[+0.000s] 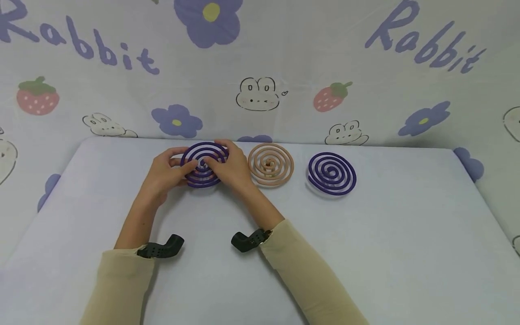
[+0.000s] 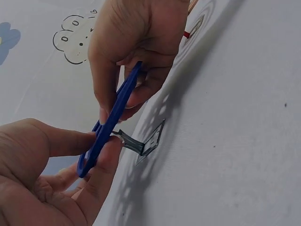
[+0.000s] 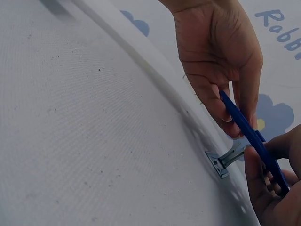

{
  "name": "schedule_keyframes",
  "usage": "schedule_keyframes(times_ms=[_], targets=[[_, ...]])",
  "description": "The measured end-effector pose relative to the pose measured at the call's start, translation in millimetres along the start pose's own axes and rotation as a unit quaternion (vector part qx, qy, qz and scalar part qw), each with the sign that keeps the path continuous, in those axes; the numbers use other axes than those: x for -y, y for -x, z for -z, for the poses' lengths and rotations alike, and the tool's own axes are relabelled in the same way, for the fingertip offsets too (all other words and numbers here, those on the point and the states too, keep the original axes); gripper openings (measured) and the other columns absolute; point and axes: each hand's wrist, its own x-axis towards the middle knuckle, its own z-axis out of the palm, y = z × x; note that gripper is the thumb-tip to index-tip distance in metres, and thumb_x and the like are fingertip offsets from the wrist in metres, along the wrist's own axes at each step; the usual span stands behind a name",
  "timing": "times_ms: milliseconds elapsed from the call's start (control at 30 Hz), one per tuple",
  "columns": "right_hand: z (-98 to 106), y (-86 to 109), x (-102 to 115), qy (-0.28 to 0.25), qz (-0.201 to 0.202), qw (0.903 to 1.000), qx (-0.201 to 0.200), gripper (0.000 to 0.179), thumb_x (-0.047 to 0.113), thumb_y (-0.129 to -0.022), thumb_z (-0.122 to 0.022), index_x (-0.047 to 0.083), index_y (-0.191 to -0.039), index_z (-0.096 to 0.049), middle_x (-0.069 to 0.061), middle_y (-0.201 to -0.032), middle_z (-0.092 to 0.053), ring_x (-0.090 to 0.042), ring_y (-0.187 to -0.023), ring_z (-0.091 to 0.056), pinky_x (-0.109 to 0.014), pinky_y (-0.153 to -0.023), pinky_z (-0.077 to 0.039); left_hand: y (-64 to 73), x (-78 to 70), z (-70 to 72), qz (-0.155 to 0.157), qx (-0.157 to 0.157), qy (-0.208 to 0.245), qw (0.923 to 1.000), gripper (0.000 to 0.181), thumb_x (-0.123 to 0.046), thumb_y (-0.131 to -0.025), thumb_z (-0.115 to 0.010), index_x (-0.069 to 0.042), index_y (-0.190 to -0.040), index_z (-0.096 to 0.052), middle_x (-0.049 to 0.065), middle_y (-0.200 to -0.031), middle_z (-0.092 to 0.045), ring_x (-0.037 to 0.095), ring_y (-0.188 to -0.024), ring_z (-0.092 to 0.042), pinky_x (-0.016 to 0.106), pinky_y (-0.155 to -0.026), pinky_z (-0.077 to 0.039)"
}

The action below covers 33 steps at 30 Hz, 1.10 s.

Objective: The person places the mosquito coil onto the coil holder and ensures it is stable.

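Observation:
In the left wrist view a purple mosquito coil (image 2: 112, 117) stands tilted above a small metal stand (image 2: 134, 144), whose upright tip meets the coil's underside. My left hand (image 1: 164, 174) pinches the coil's left side, thumb on the upper face and fingers beneath. From the other side my right hand (image 1: 234, 167) pinches it, its thumb near the spiral's centre. Part of the outer ring is covered by the fingers. To the right, an orange-tan coil (image 1: 269, 163) sits raised on a stand showing through its centre. Farther right is a second purple coil (image 1: 331, 171), slightly tilted.
The white table (image 1: 365, 253) ends at a printed fabric backdrop (image 1: 292, 58) close behind the coils. Black wrist straps (image 1: 162, 248) circle both wrists, over tan sleeves.

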Motion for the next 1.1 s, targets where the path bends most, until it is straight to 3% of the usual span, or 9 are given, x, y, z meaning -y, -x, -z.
schedule_keyframes(times_ms=[167, 400, 667, 1100], targets=[[-1.2, 0.2, -1.3, 0.007, -0.012, 0.9999, -0.004, 0.054, 0.019, -0.095, -0.079, 0.012, -0.146, -0.060, -0.012, -0.145, -0.066, -0.028, -0.132, -0.064, -0.041, -0.116, -0.051, -1.9, 1.6, -5.0, 0.005, -0.010, 0.023, 0.9997, 0.067, -0.022, -0.105, -0.067, -0.009, -0.163, -0.036, 0.027, -0.154, -0.055, 0.036, -0.127, -0.063, 0.015, -0.074, -0.060], [-1.2, -1.1, -1.3, 0.013, -0.010, 0.9998, 0.011, 0.055, 0.020, -0.097, -0.077, 0.012, -0.148, -0.058, -0.013, -0.147, -0.065, -0.028, -0.135, -0.062, -0.041, -0.118, -0.049, -5.1, 3.7, -6.8, 0.007, -0.026, 0.021, 0.9994, 0.068, -0.023, -0.103, -0.069, -0.009, -0.162, -0.038, 0.027, -0.151, -0.056, 0.035, -0.124, -0.063, 0.014, -0.071, -0.060], [-3.1, 1.2, -1.9, 0.003, -0.013, 0.9998, 0.014, 0.055, 0.018, -0.097, -0.076, 0.012, -0.148, -0.058, -0.013, -0.148, -0.064, -0.029, -0.136, -0.062, -0.040, -0.119, -0.049, -4.7, 6.2, -8.3, 0.013, -0.031, 0.018, 0.9993, 0.069, -0.024, -0.103, -0.069, -0.009, -0.162, -0.038, 0.026, -0.149, -0.058, 0.030, -0.118, -0.062, 0.014, -0.070, -0.057], [-2.7, 1.6, -1.4, 0.005, -0.011, 0.9999, 0.011, 0.054, 0.017, -0.095, -0.076, 0.010, -0.146, -0.059, -0.015, -0.144, -0.066, -0.031, -0.132, -0.064, -0.042, -0.116, -0.051, -3.6, 3.9, -8.3, 0.015, -0.028, 0.019, 0.9993, 0.068, -0.022, -0.103, -0.069, -0.008, -0.162, -0.038, 0.027, -0.151, -0.057, 0.032, -0.122, -0.062, 0.013, -0.071, -0.056]])
